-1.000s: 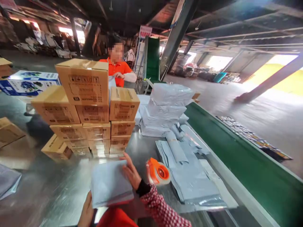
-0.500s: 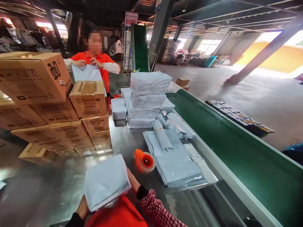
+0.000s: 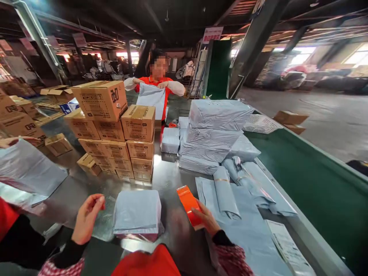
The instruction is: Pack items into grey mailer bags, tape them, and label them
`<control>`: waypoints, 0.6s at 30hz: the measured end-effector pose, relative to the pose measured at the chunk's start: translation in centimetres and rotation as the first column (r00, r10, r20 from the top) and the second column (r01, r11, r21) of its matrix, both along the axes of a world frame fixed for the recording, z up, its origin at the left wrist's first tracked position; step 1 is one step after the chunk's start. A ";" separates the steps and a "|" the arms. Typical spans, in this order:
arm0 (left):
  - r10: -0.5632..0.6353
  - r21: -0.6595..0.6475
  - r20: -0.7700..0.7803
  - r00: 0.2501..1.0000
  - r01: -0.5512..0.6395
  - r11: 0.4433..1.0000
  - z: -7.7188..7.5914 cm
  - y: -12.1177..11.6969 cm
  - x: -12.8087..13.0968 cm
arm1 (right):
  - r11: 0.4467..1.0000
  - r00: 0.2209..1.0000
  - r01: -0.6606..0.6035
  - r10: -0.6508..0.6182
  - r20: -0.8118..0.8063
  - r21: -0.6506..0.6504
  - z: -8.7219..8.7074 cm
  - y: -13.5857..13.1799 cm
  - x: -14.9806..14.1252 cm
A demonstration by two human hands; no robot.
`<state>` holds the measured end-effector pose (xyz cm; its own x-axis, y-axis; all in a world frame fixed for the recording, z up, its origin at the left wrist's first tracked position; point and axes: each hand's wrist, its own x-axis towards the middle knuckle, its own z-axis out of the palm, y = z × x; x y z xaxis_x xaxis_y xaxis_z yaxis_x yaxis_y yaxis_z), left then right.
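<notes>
Released from both hands since the earlier frame, on the steel packing table (image 3: 169, 191), lies a grey mailer parcel (image 3: 136, 214). Left hand (image 3: 86, 218): fingers loosely apart and curled, touching nothing, just beside the parcel. Right hand (image 3: 208, 219): fingers together, closed against the orange tape dispenser (image 3: 187, 205).

Orange dispenser (image 3: 187, 205) blurred, partly behind right hand (image 3: 207, 219); carton labels (image 3: 97, 100) too small to read.
</notes>
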<state>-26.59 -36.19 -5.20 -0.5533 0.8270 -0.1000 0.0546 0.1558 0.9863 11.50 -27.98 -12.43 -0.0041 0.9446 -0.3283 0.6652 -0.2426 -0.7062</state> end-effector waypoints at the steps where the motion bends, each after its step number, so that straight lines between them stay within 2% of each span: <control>1: 0.032 0.031 0.051 0.998 -0.034 0.999 1.1 -0.1 0.2 | 0.994 0.988 -0.098 0.102 -0.116 0.041 2.4 0.1 1.2; 2: 0.020 0.051 0.134 0.991 -0.027 0.998 2.3 -0.3 0.8 | 0.974 0.940 -0.209 0.226 -0.256 0.094 5.0 0.1 2.2; 4: -0.130 0.069 0.354 0.926 0.113 0.991 4.8 -0.8 3.2 | 0.905 0.772 -0.388 0.424 -0.474 0.177 10.5 -0.2 2.9; 6: -0.332 0.101 0.543 0.771 0.332 0.938 7.0 -1.5 6.8 | 0.838 0.643 -0.510 0.521 -0.561 0.193 15.2 -1.0 2.3; 8: -0.451 0.145 0.654 0.608 0.484 0.863 8.3 -2.5 10.1 | 0.773 0.591 -0.610 0.589 -0.551 0.173 18.4 -2.0 1.0; 9: -0.465 0.154 0.692 0.552 0.516 0.842 8.6 -3.1 11.2 | 0.742 0.583 -0.651 0.624 -0.521 0.159 19.4 -2.4 0.4; 11: -0.432 0.152 0.757 0.490 0.511 0.846 8.5 -4.0 12.4 | 0.698 0.591 -0.702 0.681 -0.432 0.140 20.5 -3.0 -0.7; 13: -0.366 0.134 0.816 0.448 0.470 0.873 8.0 -4.7 12.3 | 0.682 0.613 -0.716 0.716 -0.333 0.149 21.0 -3.2 -1.5; 15: -0.355 0.143 0.838 0.414 0.462 0.876 7.5 -5.0 11.6 | 0.659 0.603 -0.734 0.744 -0.286 0.164 21.2 -3.1 -2.3; 17: -0.389 0.154 0.812 0.436 0.483 0.862 7.2 -4.9 11.0 | 0.605 0.545 -0.776 0.785 -0.296 0.177 21.4 -3.0 -3.2; 18: -0.400 0.143 0.775 0.489 0.482 0.865 7.1 -4.8 10.8 | 0.577 0.509 -0.796 0.801 -0.315 0.180 21.5 -2.9 -3.7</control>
